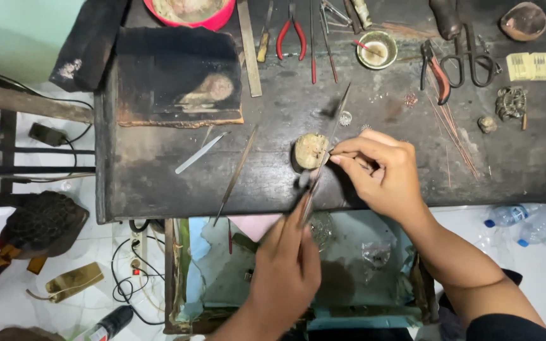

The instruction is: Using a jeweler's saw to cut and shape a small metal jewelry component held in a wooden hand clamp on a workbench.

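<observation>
Head view: near the worktop's (pixel 159 183) front edge, right hand (pixel 383 173) pinched a tiny workpiece beside the round block (pixel 309 150); left hand (pixel 285 265) gripped a slender file (pixel 323 158) angled up-right.

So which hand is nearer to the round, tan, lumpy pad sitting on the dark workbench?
Right. The right hand pinches a small piece just beside the round tan pad, fingertips almost touching it. The left hand sits lower, off the bench edge, holding a thin metal tool.

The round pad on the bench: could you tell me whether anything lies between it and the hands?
Nothing visible does. The right hand pinches right beside the round pad, and the tool in the left hand already reaches its edge.
</observation>
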